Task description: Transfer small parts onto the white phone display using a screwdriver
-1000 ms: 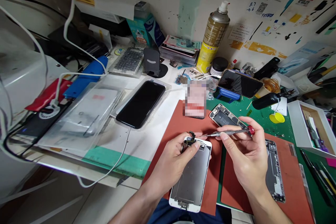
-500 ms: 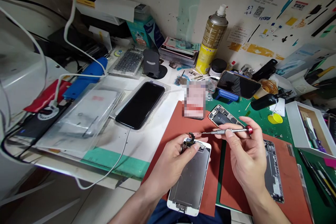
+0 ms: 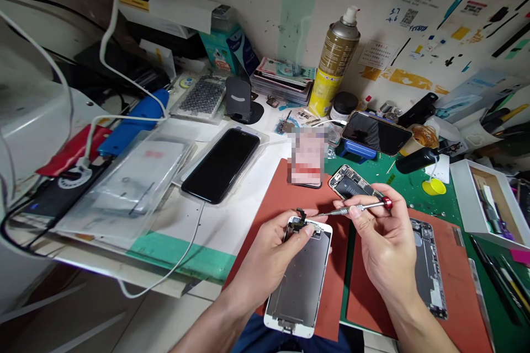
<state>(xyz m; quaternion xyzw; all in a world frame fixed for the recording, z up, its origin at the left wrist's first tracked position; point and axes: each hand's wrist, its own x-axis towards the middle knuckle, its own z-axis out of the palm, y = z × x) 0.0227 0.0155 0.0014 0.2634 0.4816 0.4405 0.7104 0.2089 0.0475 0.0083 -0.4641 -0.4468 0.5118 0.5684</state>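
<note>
My left hand (image 3: 276,251) grips a white-framed phone screen (image 3: 304,281) by its upper end, its metal-backed side facing up. A dark flex cable (image 3: 302,214) sticks up at that end, near my thumb. In my right hand (image 3: 385,237) is a slim screwdriver (image 3: 364,208) with a red cap, pinched between thumb and fingers. Its tip points left, close to the top of the screen; whether it touches is too small to tell. An opened phone body (image 3: 428,270) lies partly behind my right wrist, and another opened phone (image 3: 350,181) lies beyond the screwdriver.
Red-brown mats (image 3: 275,204) cover part of a green cutting mat (image 3: 447,207). A black phone (image 3: 221,165) lies on the left, a spray can (image 3: 334,60) stands at the back. To the right are a white tool box (image 3: 467,198) and several pens or tweezers (image 3: 503,281).
My right hand has shifted slightly left, and the screwdriver has tilted, its tip now a little lower and nearer the screen's top. My left hand and the screen have barely moved.
</note>
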